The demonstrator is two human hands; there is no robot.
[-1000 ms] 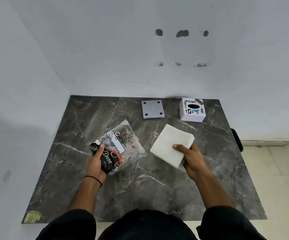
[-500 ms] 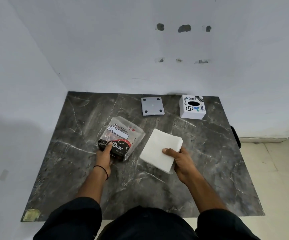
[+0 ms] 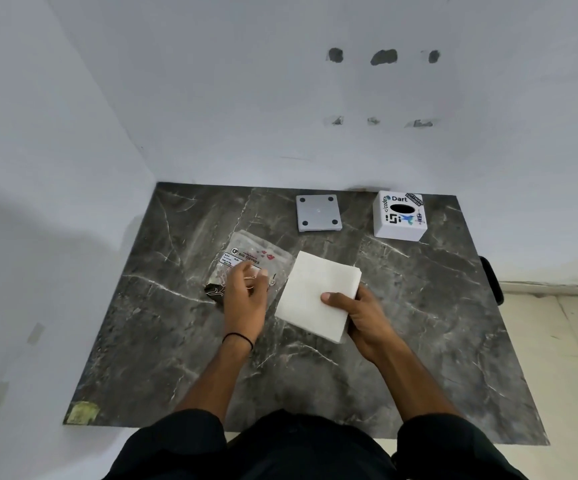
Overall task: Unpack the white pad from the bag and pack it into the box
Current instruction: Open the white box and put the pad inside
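Head view: right hand (image 3: 363, 315) pinches the pad (image 3: 318, 294); left hand (image 3: 246, 289) loosely curled over the bag (image 3: 252, 252). Box (image 3: 400, 216) at one o'clock; its small slot could snag the pad.

There is just one camera, and it sits on the person's head, looking forward and down, so the table (image 3: 419, 358) fills the middle of the picture and the two walls that meet in a corner rise up behind it. It is close enough to show both arms reaching out from the bottom edge, with the left hand (image 3: 246, 296) and right hand (image 3: 360, 315) near the middle. A strip of floor (image 3: 564, 341) shows on the right side.
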